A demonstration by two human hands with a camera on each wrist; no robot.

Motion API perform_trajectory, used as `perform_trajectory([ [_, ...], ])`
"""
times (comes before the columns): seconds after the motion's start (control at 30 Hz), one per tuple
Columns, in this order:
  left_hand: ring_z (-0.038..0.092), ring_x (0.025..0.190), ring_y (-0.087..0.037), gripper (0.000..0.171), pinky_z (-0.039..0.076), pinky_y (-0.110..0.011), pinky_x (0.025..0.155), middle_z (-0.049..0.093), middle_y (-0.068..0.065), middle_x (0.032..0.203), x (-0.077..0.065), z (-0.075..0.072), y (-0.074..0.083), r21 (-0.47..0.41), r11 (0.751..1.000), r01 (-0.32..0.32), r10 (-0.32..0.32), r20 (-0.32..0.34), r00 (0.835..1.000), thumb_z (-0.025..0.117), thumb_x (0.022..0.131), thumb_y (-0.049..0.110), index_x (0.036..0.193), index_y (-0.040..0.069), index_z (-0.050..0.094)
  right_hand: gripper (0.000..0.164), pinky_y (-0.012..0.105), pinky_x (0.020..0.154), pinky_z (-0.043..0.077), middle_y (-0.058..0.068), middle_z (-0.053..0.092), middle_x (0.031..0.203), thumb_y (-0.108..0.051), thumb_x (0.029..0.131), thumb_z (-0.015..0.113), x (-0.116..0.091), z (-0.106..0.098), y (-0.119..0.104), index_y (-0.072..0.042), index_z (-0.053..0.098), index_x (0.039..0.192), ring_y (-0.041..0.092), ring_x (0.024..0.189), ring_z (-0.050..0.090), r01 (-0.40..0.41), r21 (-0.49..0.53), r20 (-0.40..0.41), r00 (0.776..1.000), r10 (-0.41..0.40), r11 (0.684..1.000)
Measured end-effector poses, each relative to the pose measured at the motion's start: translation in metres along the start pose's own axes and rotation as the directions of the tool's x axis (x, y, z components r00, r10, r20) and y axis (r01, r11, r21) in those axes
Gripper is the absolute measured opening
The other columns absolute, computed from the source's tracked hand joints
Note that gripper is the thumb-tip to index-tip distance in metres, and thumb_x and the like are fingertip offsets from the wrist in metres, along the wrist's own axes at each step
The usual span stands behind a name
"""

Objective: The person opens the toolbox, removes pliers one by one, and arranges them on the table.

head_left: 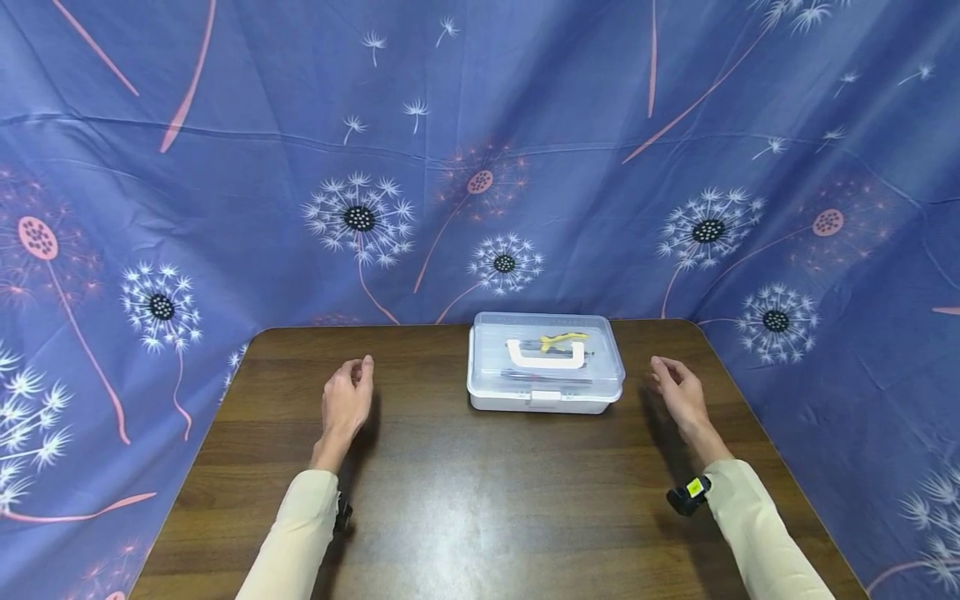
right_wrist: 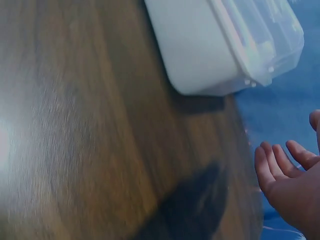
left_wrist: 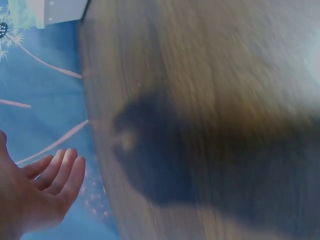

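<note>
A plastic storage box (head_left: 546, 400) with a clear lid and a white carry handle (head_left: 546, 360) stands at the back of the table. Through the lid shows a yellow-handled tool (head_left: 564, 340) beside some thin dark items whose kind I cannot make out. Left of the box, my left hand (head_left: 347, 400) hovers above the table, fingers loosely bent around nothing. My right hand (head_left: 679, 396) is held off the box's right side, apart from it, also with relaxed fingers and nothing in them. The right wrist view shows the box's white side (right_wrist: 200, 55) near that hand (right_wrist: 290, 185).
The brown wooden table (head_left: 450, 500) has rounded far corners. A blue cloth (head_left: 420, 167) with dandelion prints hangs behind it and along both sides. A black wrist device (head_left: 687, 497) sits at the right sleeve.
</note>
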State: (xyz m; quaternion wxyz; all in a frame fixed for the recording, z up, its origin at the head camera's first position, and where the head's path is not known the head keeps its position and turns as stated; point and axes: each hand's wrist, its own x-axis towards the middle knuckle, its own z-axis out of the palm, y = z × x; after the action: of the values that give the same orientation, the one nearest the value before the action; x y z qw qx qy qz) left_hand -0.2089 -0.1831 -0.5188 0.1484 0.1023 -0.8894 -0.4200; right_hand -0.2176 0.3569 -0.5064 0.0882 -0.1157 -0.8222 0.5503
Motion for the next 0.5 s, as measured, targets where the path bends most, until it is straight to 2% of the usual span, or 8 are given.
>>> perform_trajectory([
  [0.07, 0.065, 0.101, -0.039, 0.059, 0.049, -0.053, 0.091, 0.069, -0.022, 0.107, 0.001, 0.005, 0.004, -0.031, 1.000, 0.006, -0.007, -0.010, 1.000, 0.043, 0.108, 0.047, 0.124, -0.005, 0.066, 0.063, 0.012, 0.080, 0.051, -0.016, 0.061, 0.104, -0.039, 0.108, 0.052, 0.001, 0.004, -0.002, 0.012, 0.044, 0.145, -0.011, 0.087, 0.060, -0.021, 0.067, 0.034, 0.999, 0.019, 0.998],
  [0.17, 0.066, 0.100, -0.039, 0.056, 0.049, -0.052, 0.091, 0.070, -0.023, 0.106, 0.002, 0.012, 0.010, -0.079, 0.997, 0.016, -0.018, -0.019, 1.000, 0.045, 0.108, 0.043, 0.122, -0.006, 0.068, 0.067, 0.017, 0.084, 0.053, -0.018, 0.063, 0.103, -0.038, 0.108, 0.052, 0.003, 0.009, -0.005, 0.014, 0.037, 0.148, -0.005, 0.090, 0.065, -0.058, 0.173, 0.080, 0.996, 0.044, 0.983],
  [0.2, 0.066, 0.100, -0.039, 0.055, 0.050, -0.052, 0.091, 0.070, -0.023, 0.106, 0.002, 0.014, 0.012, -0.095, 0.995, 0.017, -0.019, -0.018, 1.000, 0.046, 0.108, 0.043, 0.122, -0.006, 0.068, 0.068, 0.018, 0.085, 0.054, -0.013, 0.066, 0.108, -0.038, 0.108, 0.052, 0.003, 0.010, -0.006, 0.014, 0.035, 0.149, -0.003, 0.092, 0.065, -0.065, 0.193, 0.093, 0.994, 0.048, 0.979],
  [0.27, 0.065, 0.101, -0.039, 0.053, 0.050, -0.051, 0.092, 0.070, -0.023, 0.105, 0.003, 0.019, 0.018, -0.132, 0.991, 0.024, -0.027, -0.015, 1.000, 0.048, 0.107, 0.041, 0.121, -0.006, 0.069, 0.071, 0.023, 0.091, 0.054, 0.006, 0.067, 0.124, -0.041, 0.108, 0.049, 0.005, 0.013, -0.009, 0.014, 0.031, 0.151, -0.001, 0.097, 0.066, -0.084, 0.213, 0.126, 0.990, 0.057, 0.973],
  [0.37, 0.065, 0.102, -0.038, 0.052, 0.050, -0.050, 0.093, 0.070, -0.022, 0.105, 0.004, 0.026, 0.026, -0.168, 0.985, 0.040, -0.041, 0.000, 0.999, 0.049, 0.107, 0.041, 0.121, -0.004, 0.069, 0.077, 0.031, 0.102, 0.050, 0.029, 0.047, 0.150, -0.046, 0.109, 0.046, 0.007, 0.018, -0.013, 0.012, 0.025, 0.155, 0.002, 0.104, 0.063, -0.113, 0.217, 0.185, 0.980, 0.073, 0.970],
  [0.43, 0.065, 0.103, -0.037, 0.052, 0.050, -0.049, 0.094, 0.071, -0.021, 0.106, 0.005, 0.030, 0.031, -0.186, 0.981, 0.058, -0.057, 0.012, 0.998, 0.050, 0.106, 0.042, 0.122, -0.003, 0.069, 0.080, 0.037, 0.109, 0.046, 0.033, 0.033, 0.157, -0.049, 0.108, 0.044, 0.008, 0.021, -0.016, 0.011, 0.022, 0.156, 0.007, 0.112, 0.060, -0.136, 0.217, 0.221, 0.971, 0.087, 0.967],
  [0.5, 0.065, 0.104, -0.035, 0.053, 0.050, -0.049, 0.094, 0.071, -0.019, 0.108, 0.004, 0.036, 0.035, -0.200, 0.977, 0.076, -0.070, 0.035, 0.997, 0.049, 0.106, 0.044, 0.123, -0.002, 0.069, 0.083, 0.039, 0.113, 0.041, 0.032, 0.030, 0.160, -0.053, 0.108, 0.043, 0.008, 0.025, -0.018, 0.010, 0.020, 0.158, 0.017, 0.125, 0.055, -0.156, 0.215, 0.243, 0.965, 0.101, 0.964],
])
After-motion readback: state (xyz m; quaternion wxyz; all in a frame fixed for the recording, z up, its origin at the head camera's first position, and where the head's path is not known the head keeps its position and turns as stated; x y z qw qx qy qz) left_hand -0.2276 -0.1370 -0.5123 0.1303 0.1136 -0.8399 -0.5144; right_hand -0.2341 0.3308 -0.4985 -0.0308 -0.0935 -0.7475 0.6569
